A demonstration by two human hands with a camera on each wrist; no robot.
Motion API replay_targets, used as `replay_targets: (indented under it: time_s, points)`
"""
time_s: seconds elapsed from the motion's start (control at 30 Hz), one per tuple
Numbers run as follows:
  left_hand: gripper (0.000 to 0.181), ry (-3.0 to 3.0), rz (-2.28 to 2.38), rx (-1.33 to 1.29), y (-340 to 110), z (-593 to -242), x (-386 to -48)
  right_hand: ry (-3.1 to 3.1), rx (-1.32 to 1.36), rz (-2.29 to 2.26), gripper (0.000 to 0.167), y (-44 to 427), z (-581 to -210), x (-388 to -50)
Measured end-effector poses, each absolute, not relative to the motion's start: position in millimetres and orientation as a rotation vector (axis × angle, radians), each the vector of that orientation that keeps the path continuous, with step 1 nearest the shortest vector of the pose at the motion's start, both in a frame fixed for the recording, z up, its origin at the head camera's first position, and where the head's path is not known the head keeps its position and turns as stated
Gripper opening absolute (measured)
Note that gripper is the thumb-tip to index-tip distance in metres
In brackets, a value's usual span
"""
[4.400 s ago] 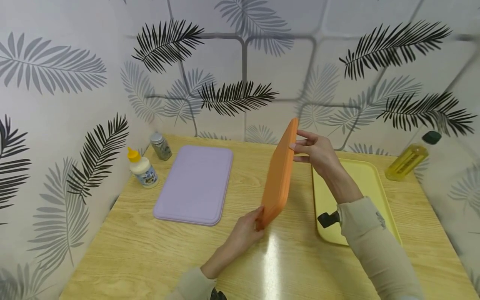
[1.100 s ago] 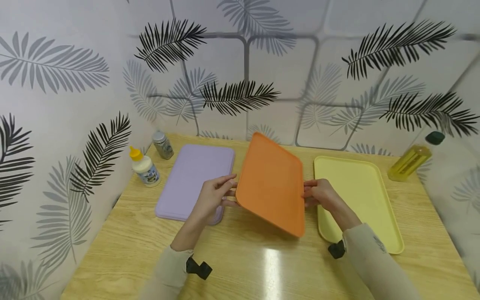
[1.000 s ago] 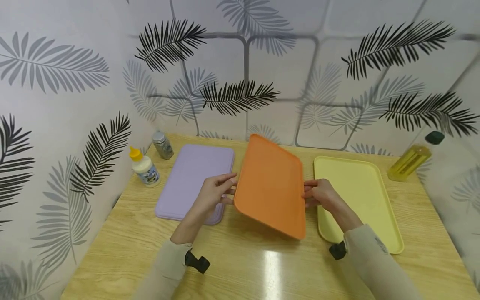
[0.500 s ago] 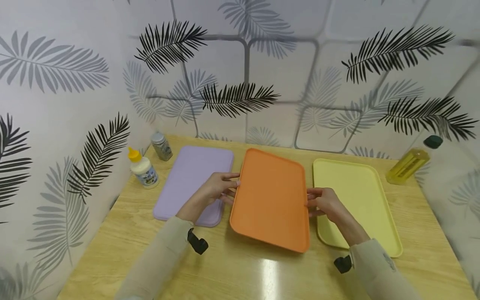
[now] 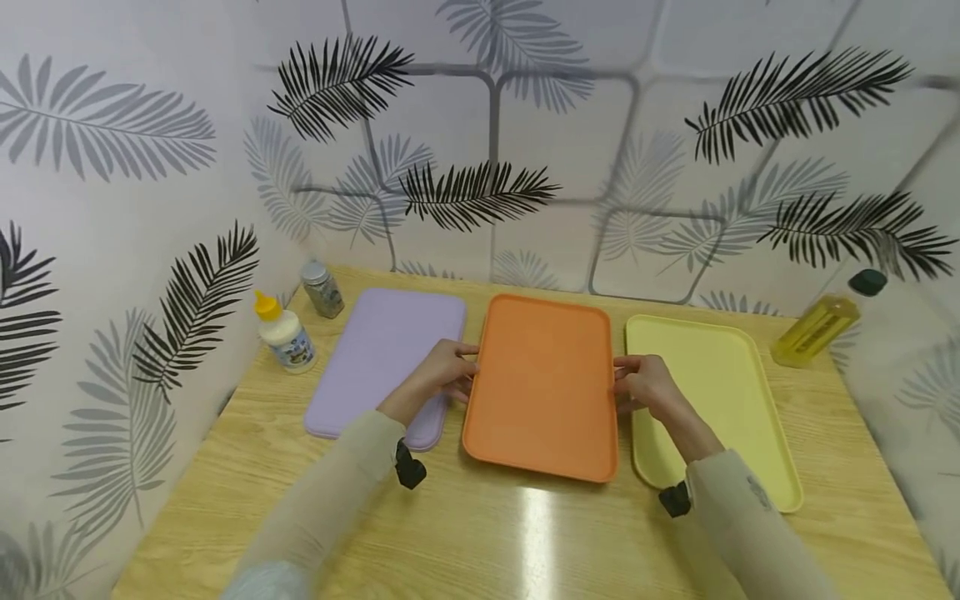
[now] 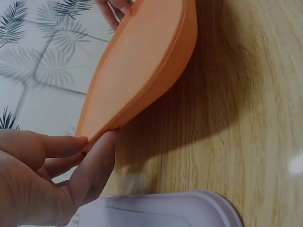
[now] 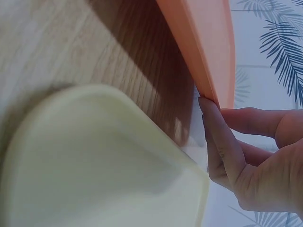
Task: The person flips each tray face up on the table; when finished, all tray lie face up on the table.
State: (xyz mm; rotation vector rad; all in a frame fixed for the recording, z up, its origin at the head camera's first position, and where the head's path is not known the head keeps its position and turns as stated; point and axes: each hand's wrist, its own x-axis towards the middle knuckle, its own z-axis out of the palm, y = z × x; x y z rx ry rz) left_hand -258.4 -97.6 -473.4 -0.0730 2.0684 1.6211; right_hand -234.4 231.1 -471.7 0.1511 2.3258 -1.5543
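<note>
An orange tray (image 5: 547, 387) lies face up, near level, between the purple and yellow trays. My left hand (image 5: 441, 369) pinches its left rim; in the left wrist view the thumb and fingers of that hand (image 6: 52, 175) grip the orange tray's edge (image 6: 142, 66). On the opposite side my right hand (image 5: 648, 387) pinches the right rim. The right wrist view has my right hand (image 7: 265, 161) with fingertips on either side of the orange rim (image 7: 203, 52), and a shadow falls on the wood below. Fingers under the tray are partly hidden.
A purple tray (image 5: 382, 350), apparently bottom up, lies left, partly under my left forearm. A yellow tray (image 5: 712, 400) lies right. A white bottle with yellow cap (image 5: 287, 333) and a grey-capped jar (image 5: 322, 289) stand back left; an oil bottle (image 5: 817, 329) stands back right.
The orange tray has come down from a steep tilt to near level, its far edge lowered. My left hand has shifted from its near end to the left rim; my right hand came down too.
</note>
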Motion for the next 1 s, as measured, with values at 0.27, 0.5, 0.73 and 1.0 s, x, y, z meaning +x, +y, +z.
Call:
replay_targets:
  time_s: [0.27, 0.5, 0.73, 1.0]
  points:
    - [0.049, 2.199, 1.573, -0.107, -88.8, -483.3, -263.0, 2.351, 0.157, -1.538, 0.056, 231.8, -477.6, -245.6]
    - [0.049, 2.250, 1.574, -0.180, -81.6, -492.3, -267.6, 2.370, 0.178, -1.538, 0.055, 233.7, -487.1, -247.1]
    - [0.050, 2.309, 1.548, -0.172, -76.2, -498.9, -268.7, 2.393, 0.177, -1.531, 0.055, 234.3, -492.1, -248.4]
    - [0.052, 2.322, 1.580, -0.173, -70.9, -501.9, -270.1, 2.433, 0.197, -1.500, 0.056, 234.1, -494.9, -251.0]
